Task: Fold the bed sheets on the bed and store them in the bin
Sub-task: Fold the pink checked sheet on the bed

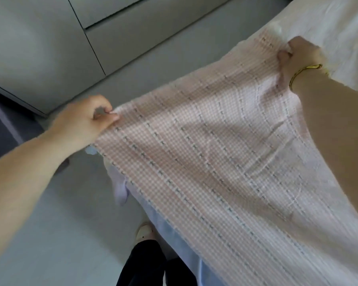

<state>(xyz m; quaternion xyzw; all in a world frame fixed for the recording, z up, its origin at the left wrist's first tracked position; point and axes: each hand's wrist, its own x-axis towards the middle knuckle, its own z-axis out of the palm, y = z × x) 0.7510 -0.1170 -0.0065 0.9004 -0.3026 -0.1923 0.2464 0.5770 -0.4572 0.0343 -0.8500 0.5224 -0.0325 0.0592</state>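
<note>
A pink checked bed sheet (pixel 205 162) with pale lengthwise stripes is stretched in the air between my two hands. My left hand (pixel 85 122) pinches its near-left corner over the floor. My right hand (pixel 298 58), with a gold bangle on the wrist, grips the far corner above the edge of the bed (pixel 339 27), which is covered in white cloth. The sheet's lower part hangs down in front of my legs, with a pale blue-lilac layer showing beneath it. No bin is in view.
Grey cabinet fronts (pixel 50 48) with drawer seams stand at the back left. A pale grey floor (pixel 50 223) lies below. My dark trouser legs and one light slipper (pixel 144 232) show at the bottom. A dark area (pixel 2 129) lies at the far left.
</note>
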